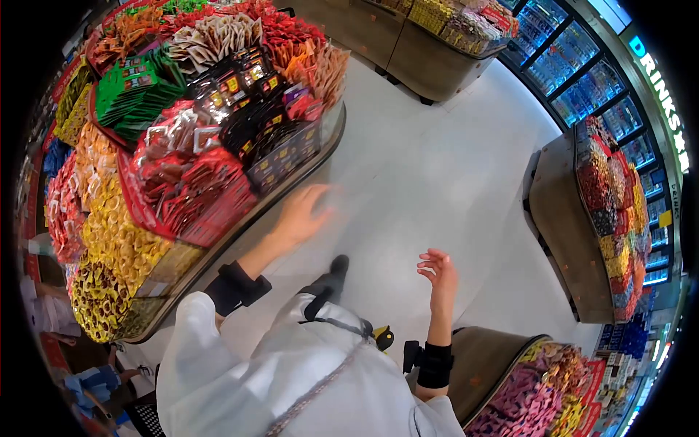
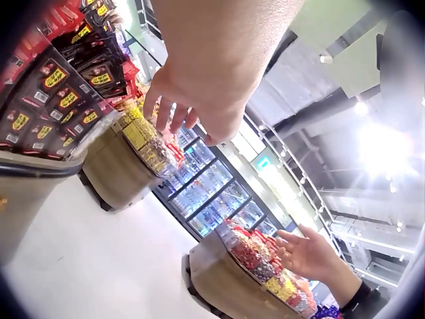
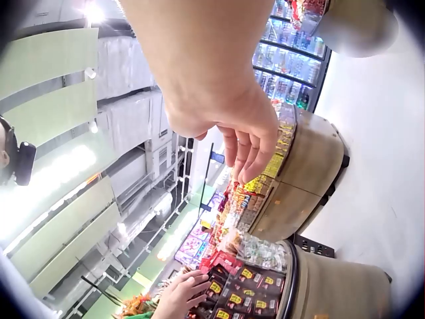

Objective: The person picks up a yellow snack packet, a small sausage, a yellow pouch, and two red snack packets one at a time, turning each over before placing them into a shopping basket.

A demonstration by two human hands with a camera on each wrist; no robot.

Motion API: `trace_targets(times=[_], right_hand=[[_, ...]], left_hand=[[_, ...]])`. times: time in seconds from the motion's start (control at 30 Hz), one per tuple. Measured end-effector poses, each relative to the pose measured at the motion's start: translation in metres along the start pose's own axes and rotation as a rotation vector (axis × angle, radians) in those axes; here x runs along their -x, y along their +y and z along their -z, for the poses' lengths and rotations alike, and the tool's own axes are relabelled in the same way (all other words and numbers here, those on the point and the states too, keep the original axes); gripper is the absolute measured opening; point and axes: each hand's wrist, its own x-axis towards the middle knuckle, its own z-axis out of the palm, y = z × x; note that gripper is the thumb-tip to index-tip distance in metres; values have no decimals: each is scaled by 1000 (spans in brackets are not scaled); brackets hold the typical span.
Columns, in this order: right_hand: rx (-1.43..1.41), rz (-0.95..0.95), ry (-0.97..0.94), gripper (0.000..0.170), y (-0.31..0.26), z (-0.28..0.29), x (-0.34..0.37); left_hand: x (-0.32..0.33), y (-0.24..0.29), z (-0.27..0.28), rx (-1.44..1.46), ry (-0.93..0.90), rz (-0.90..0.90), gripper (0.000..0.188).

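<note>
My left hand (image 1: 300,217), slightly blurred, hangs in the air beside the edge of a large snack bin, with fingers loosely bent and nothing in them. Dark snack packs (image 1: 255,131) and red packs (image 1: 193,189) fill that bin. To the right, over the floor, my right hand (image 1: 440,280) is raised, fingers relaxed and empty. The left wrist view shows the left hand (image 2: 199,100) with fingers hanging down, near yellow packs (image 2: 143,136) in the background. In the right wrist view, the right hand (image 3: 242,133) droops with fingers loosely curled and touches nothing.
Pale floor (image 1: 429,167) runs between the bins. Other snack bins stand at the top (image 1: 433,65), at the right (image 1: 561,211) and at the lower right (image 1: 488,364). Drinks fridges (image 1: 575,65) line the far wall. At the lower left is another person (image 1: 102,382).
</note>
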Motion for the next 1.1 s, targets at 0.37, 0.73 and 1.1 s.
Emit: trace_targets(times=[0.37,0.73,1.1], right_hand=[[23,-33,-120,49,-40,36,-220],[40,-110,-352,42,-53,78,-473],[186,-168,-506,33,-66,110,-677]], left_hand=[[-180,-17,-78,117,90,80,40],[-336,-33,-167,53,236,237,38],[-458,-58,-216,-12,398,462,36]])
